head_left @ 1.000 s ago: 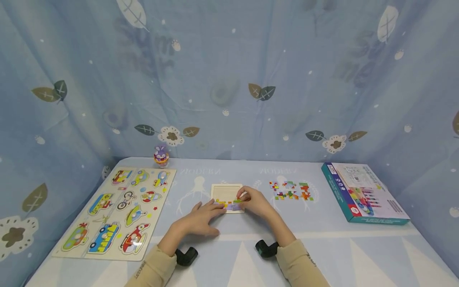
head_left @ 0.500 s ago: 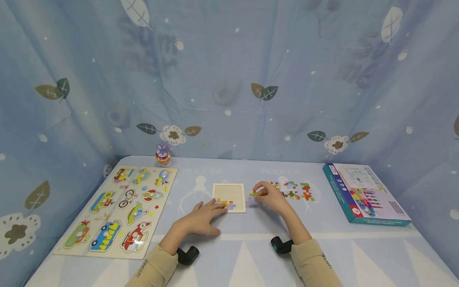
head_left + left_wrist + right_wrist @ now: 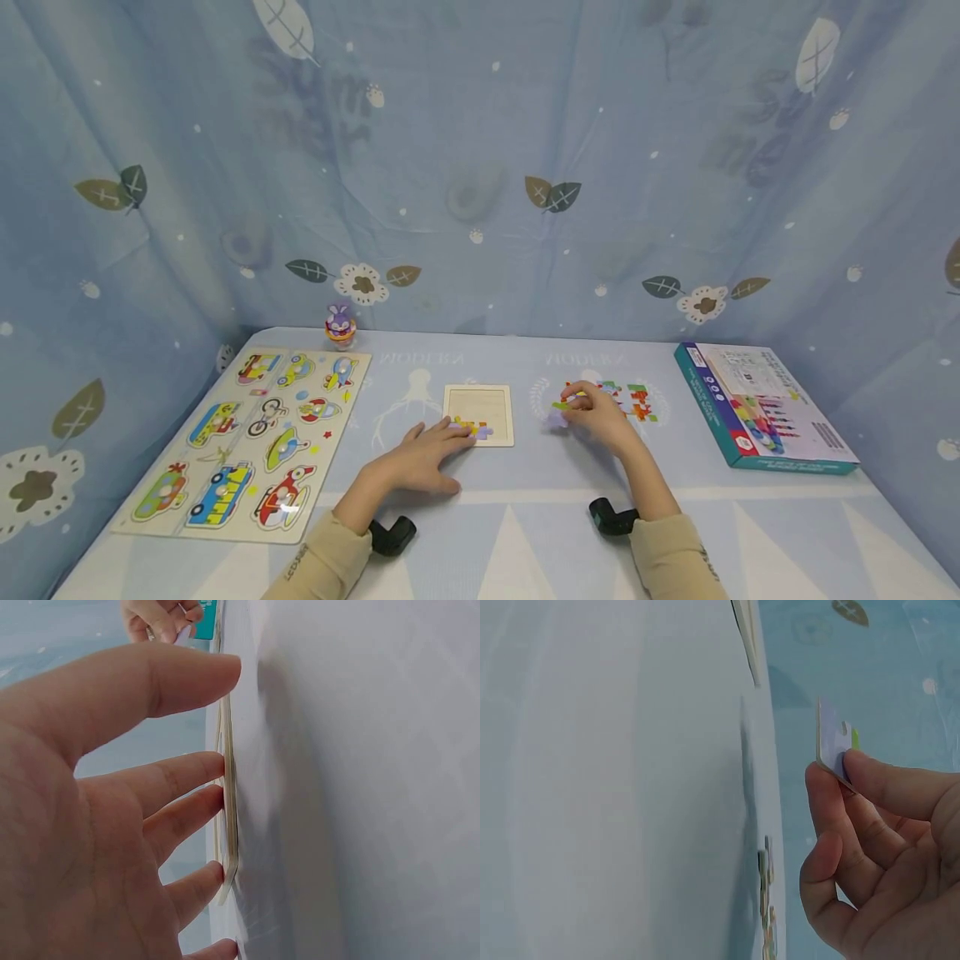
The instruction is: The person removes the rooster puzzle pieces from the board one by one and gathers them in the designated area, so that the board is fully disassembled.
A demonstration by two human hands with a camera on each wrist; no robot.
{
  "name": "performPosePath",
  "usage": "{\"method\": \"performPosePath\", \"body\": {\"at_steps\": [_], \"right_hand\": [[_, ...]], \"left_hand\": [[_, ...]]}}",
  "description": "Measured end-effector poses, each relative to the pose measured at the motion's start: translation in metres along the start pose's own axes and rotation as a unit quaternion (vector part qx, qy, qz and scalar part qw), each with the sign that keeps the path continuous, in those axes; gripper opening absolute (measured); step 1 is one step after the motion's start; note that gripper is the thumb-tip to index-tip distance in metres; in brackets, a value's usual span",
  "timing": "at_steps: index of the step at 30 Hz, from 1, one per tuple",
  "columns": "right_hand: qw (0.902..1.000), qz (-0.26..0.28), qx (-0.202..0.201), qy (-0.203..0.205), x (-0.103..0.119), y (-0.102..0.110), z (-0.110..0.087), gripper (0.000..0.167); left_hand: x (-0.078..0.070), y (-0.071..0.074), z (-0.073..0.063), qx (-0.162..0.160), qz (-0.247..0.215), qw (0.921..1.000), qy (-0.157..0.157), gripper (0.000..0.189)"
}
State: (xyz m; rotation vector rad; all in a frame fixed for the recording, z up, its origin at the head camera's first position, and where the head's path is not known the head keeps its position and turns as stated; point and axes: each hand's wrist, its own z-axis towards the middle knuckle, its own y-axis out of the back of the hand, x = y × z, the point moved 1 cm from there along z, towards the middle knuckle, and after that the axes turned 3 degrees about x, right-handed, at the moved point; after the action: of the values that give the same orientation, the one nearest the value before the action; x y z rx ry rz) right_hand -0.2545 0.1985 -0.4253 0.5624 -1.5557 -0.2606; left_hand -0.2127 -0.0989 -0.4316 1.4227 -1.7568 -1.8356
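Observation:
Between thumb and fingers, my right hand (image 3: pixel 602 418) pinches a purple and green jigsaw piece (image 3: pixel 832 739), held above the table near the loose pieces. Those loose jigsaw pieces (image 3: pixel 641 403) lie beside and partly behind this hand. My left hand (image 3: pixel 422 458) is spread, its fingertips resting on the lower left of a small wooden puzzle tray (image 3: pixel 512 417). Joined purple and yellow pieces (image 3: pixel 480 430) lie along the tray's lower edge, partly hidden by the fingers. In the left wrist view, the fingers (image 3: pixel 187 776) touch the tray's edge, the thumb apart from it.
A large vehicle puzzle board (image 3: pixel 247 442) lies on the left. Behind it stands a purple rabbit figurine (image 3: pixel 341 325). On the right lies a flat teal-edged box (image 3: pixel 765 408). A blue patterned curtain (image 3: pixel 480 167) hangs along the back.
My right hand has lifted the purple and green piece from the tray and carried it right, towards the loose pieces. My left hand has stayed on the tray.

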Motion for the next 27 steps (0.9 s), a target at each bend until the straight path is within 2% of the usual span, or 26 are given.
{"method": "performPosePath", "body": {"at_steps": [4,13,21,27], "right_hand": [[0.9999,0.012,-0.009,-0.004,-0.004,0.008,-0.001,0.026],[0.9955,0.091,-0.022,-0.011,-0.014,0.023,-0.003,0.030],[0.9958,0.069,-0.045,-0.040,-0.016,0.039,-0.007,0.036],[0.9950,0.072,-0.056,-0.042,-0.022,0.049,-0.009,0.039]], "left_hand": [[0.000,0.000,0.000,-0.002,0.000,1.0000,-0.002,0.066],[0.001,-0.002,0.000,-0.004,-0.001,1.0000,-0.003,0.067],[-0.001,-0.001,0.000,-0.003,-0.007,1.0000,-0.004,0.066],[0.000,0.000,-0.001,-0.004,-0.002,1.0000,-0.003,0.066]]}}
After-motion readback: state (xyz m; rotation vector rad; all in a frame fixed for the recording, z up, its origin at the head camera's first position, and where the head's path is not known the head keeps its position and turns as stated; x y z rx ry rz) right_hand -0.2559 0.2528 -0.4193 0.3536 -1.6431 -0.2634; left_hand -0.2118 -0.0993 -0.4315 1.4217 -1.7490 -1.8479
